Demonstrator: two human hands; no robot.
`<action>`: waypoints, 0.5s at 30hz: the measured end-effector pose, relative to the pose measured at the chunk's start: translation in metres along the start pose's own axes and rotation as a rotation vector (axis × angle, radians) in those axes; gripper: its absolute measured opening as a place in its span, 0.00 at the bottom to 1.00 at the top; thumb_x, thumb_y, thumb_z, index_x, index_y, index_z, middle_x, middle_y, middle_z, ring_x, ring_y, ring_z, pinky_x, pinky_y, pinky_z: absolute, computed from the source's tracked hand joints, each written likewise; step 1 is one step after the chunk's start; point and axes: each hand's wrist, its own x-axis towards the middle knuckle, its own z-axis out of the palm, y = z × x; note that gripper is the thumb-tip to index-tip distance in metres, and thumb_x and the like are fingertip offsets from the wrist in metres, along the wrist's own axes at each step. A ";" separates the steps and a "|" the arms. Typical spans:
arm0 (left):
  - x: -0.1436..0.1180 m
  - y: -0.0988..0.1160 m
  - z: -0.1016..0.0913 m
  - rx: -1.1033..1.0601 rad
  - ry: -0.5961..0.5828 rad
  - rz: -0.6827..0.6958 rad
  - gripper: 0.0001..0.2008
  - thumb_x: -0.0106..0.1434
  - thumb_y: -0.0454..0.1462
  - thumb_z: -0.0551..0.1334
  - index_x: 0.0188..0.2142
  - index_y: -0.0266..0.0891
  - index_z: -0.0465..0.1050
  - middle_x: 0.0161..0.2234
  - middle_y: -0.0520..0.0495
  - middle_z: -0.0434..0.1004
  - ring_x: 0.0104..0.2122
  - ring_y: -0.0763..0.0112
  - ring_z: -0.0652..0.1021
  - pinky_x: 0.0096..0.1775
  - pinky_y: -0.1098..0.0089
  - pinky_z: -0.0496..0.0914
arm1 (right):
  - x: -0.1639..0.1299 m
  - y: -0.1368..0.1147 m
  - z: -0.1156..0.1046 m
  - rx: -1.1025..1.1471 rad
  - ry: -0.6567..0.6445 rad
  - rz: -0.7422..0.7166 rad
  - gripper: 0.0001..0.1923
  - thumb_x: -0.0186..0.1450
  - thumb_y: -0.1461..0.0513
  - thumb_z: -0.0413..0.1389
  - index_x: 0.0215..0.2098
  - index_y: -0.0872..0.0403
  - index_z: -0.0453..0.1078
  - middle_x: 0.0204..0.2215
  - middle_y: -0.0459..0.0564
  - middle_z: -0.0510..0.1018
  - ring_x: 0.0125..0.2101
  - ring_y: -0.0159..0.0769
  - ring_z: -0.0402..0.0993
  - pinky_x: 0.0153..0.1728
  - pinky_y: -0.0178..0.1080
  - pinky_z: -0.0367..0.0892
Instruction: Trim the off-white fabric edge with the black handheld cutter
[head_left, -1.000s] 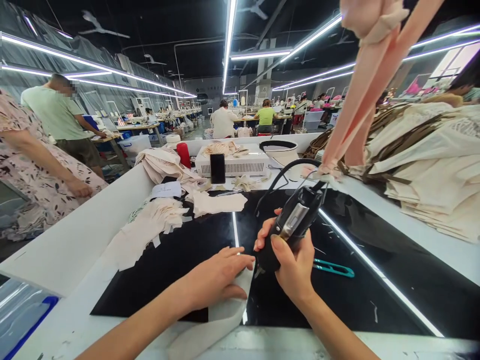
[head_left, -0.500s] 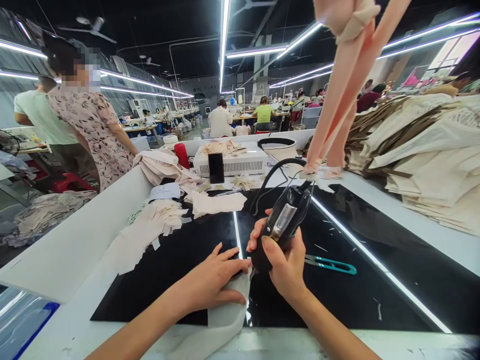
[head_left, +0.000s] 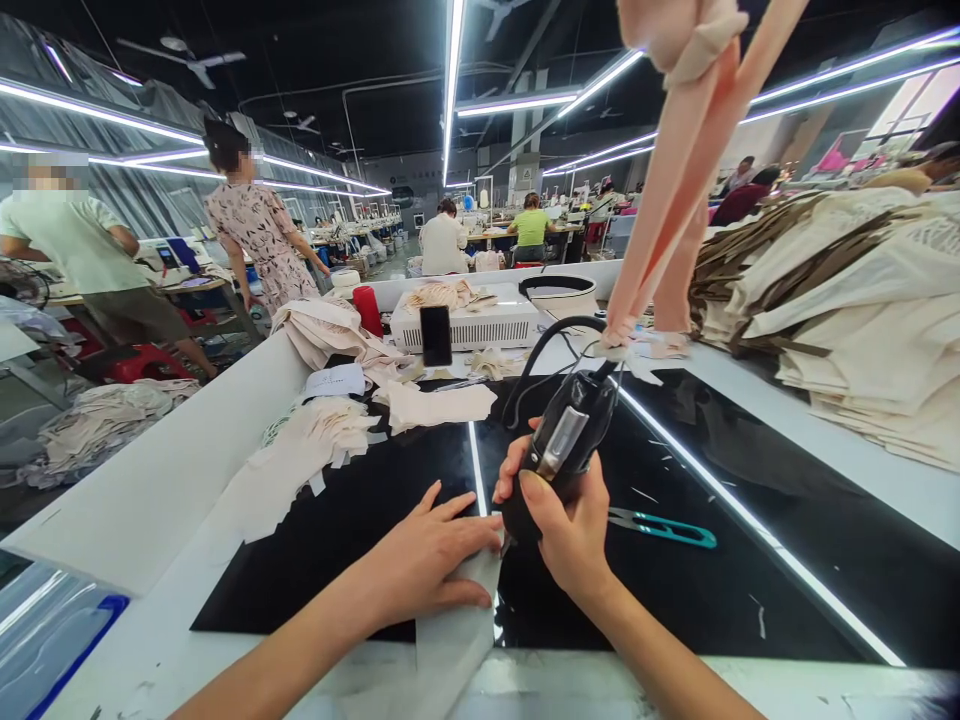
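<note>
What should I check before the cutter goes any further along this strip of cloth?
1. Right hand grips the cutter firmly: ok.
2. Left hand lies flat on the cloth strip, holding it down: ok.
3. Left fingertips away from the cutter's tip: not ok, they lie very close to it.
4. Cutter's cable free of snags: ok, it loops up behind the tool without catching.
5. Scissors out of the way: ok, they lie apart to the right.
6. Tip's contact with the cloth: cannot tell, the hands hide it.
</note>
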 end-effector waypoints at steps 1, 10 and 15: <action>0.000 0.001 0.000 0.004 0.004 0.004 0.21 0.61 0.54 0.60 0.53 0.59 0.62 0.65 0.69 0.64 0.76 0.65 0.53 0.75 0.24 0.41 | 0.000 -0.001 0.000 -0.017 0.007 0.003 0.30 0.73 0.48 0.53 0.55 0.61 0.44 0.37 0.48 0.64 0.31 0.16 0.67 0.33 0.25 0.72; 0.001 0.009 -0.007 0.051 -0.012 -0.001 0.21 0.62 0.52 0.62 0.53 0.58 0.62 0.65 0.68 0.65 0.75 0.61 0.56 0.75 0.23 0.43 | 0.001 -0.005 0.004 0.000 0.033 0.039 0.30 0.74 0.48 0.53 0.57 0.60 0.44 0.37 0.48 0.64 0.30 0.18 0.68 0.33 0.27 0.73; 0.003 0.005 -0.003 0.036 -0.003 0.008 0.21 0.62 0.52 0.62 0.53 0.56 0.63 0.65 0.68 0.64 0.75 0.60 0.56 0.75 0.24 0.41 | -0.004 -0.008 0.004 0.046 -0.020 0.000 0.28 0.74 0.51 0.52 0.56 0.60 0.44 0.37 0.48 0.62 0.31 0.17 0.68 0.33 0.26 0.73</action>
